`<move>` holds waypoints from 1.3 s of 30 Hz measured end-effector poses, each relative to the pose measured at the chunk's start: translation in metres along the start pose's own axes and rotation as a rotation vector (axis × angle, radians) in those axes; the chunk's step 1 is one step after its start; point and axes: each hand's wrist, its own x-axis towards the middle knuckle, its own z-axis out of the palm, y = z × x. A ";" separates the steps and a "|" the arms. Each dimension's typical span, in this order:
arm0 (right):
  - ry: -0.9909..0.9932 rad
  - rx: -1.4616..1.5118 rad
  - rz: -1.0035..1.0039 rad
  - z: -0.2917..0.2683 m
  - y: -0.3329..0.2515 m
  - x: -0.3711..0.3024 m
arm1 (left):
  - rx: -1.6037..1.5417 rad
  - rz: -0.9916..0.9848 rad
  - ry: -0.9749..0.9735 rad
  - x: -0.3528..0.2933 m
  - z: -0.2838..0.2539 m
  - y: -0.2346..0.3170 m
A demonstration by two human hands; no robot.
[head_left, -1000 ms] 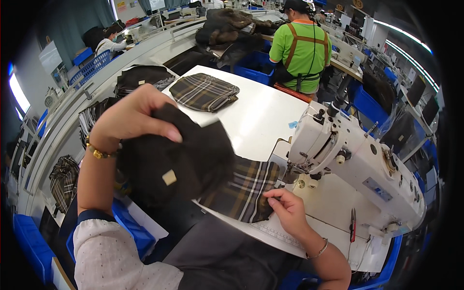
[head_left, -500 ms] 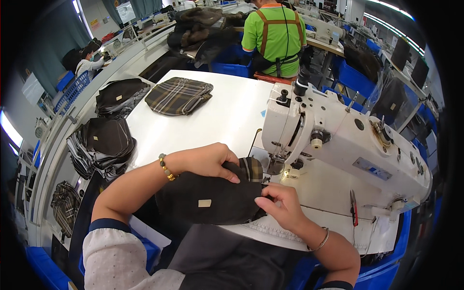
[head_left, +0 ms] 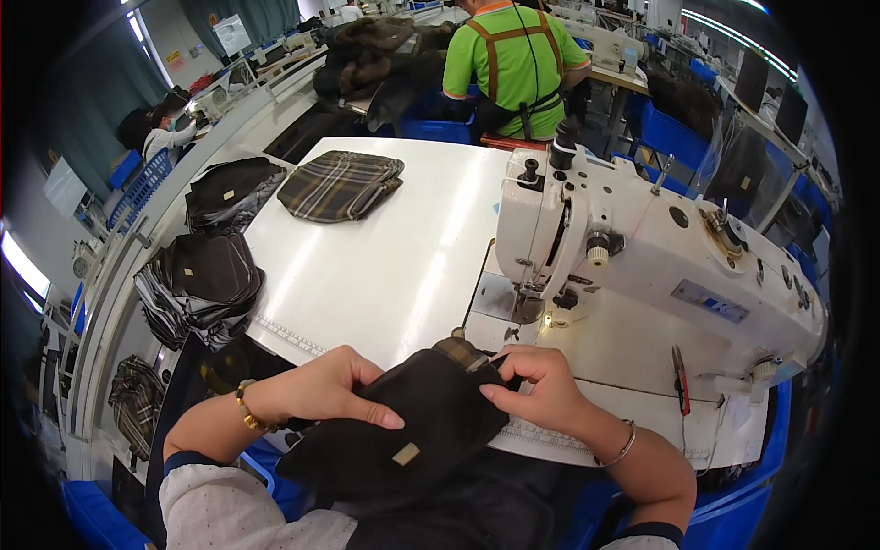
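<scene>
A dark fabric piece (head_left: 431, 408) with a small tan label and a plaid patch at its far end hangs over the table's near edge. My left hand (head_left: 325, 390) is closed on its left side, thumb on top and the other fingers partly hidden. With thumb and forefinger, my right hand (head_left: 541, 385) pinches the right edge beside the plaid. Just beyond, apart from the fabric, stands the white sewing machine (head_left: 632, 238), its needle area (head_left: 527, 307) uncovered.
A plaid fabric stack (head_left: 341, 186) lies on the white table (head_left: 385, 266). Dark labelled piles (head_left: 202, 284) sit to the left. Red-handled snips (head_left: 680, 380) rest right of my right hand. A person in a green shirt (head_left: 513, 64) works beyond the table.
Both hands have drawn the fabric piece toward me and away from the needle area, turning it slightly. My left hand has moved down and left along it.
</scene>
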 end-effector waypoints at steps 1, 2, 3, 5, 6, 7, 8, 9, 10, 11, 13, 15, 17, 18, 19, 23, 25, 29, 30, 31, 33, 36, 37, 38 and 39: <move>-0.074 0.055 0.060 -0.003 0.000 -0.001 | 0.005 -0.019 0.001 -0.003 -0.001 0.000; -0.145 0.109 0.106 -0.005 0.000 -0.002 | -0.010 -0.031 0.016 -0.001 -0.002 -0.001; -0.148 0.113 0.124 -0.006 0.001 -0.001 | 0.031 0.038 -0.006 0.005 -0.004 -0.002; -0.189 0.196 0.120 -0.007 0.003 0.002 | 0.124 0.137 -0.058 0.025 -0.010 -0.003; -0.183 0.197 0.125 -0.009 0.002 0.002 | 0.097 0.162 -0.085 0.037 -0.011 -0.005; -0.200 0.176 0.152 -0.011 0.002 0.002 | 0.064 0.241 -0.101 0.050 -0.011 -0.005; -0.220 0.151 0.190 -0.012 0.001 0.002 | 0.030 0.320 -0.119 0.063 -0.010 -0.005; -0.203 0.154 0.185 -0.013 0.001 0.003 | 0.055 0.271 -0.140 0.075 -0.010 -0.003; -0.174 0.083 0.182 -0.013 0.002 0.003 | 0.030 0.270 -0.150 0.087 -0.010 -0.001; -0.148 0.010 0.180 -0.014 0.002 0.003 | 0.057 0.265 -0.170 0.098 -0.009 0.003; -0.085 -0.014 0.226 -0.016 0.005 0.005 | 0.111 0.271 -0.189 0.118 -0.008 0.012; -0.003 -0.065 0.315 -0.018 0.009 0.006 | 0.114 0.288 -0.215 0.135 -0.009 0.020; -0.011 -0.057 0.331 -0.021 0.011 0.005 | 0.162 0.345 -0.194 0.146 -0.008 0.023; -0.042 -0.113 0.390 -0.023 0.012 0.005 | 0.133 0.336 -0.199 0.148 -0.008 0.022; -0.037 -0.082 0.379 -0.021 0.015 0.006 | 0.181 0.343 -0.169 0.149 -0.008 0.020; 0.124 -0.111 0.193 -0.010 0.016 0.005 | 0.230 0.323 -0.120 0.143 -0.010 0.007; 0.141 -0.131 0.231 -0.009 0.013 0.003 | 0.195 0.356 -0.107 0.142 -0.011 0.003; 0.149 -0.059 0.332 -0.008 0.011 0.000 | 0.173 0.465 -0.087 0.145 -0.008 0.000; 0.144 -0.034 0.335 -0.008 0.011 0.000 | 0.156 0.459 -0.087 0.146 -0.006 -0.001; 0.136 -0.039 0.331 -0.008 0.011 0.000 | 0.094 0.526 -0.084 0.146 -0.005 -0.001; 0.154 -0.035 0.317 -0.007 0.011 -0.001 | 0.034 0.593 -0.084 0.146 -0.004 -0.001; 0.164 -0.043 0.270 -0.007 0.011 -0.001 | 0.047 0.379 -0.117 0.144 -0.005 -0.003; 0.162 -0.044 0.278 -0.007 0.011 0.000 | 0.046 0.374 -0.122 0.144 -0.005 -0.004; 0.181 -0.062 0.267 -0.006 0.011 0.000 | 0.033 0.396 -0.134 0.144 -0.005 -0.004; 0.208 -0.083 0.250 -0.006 0.011 0.000 | 0.045 0.367 -0.129 0.144 -0.005 -0.004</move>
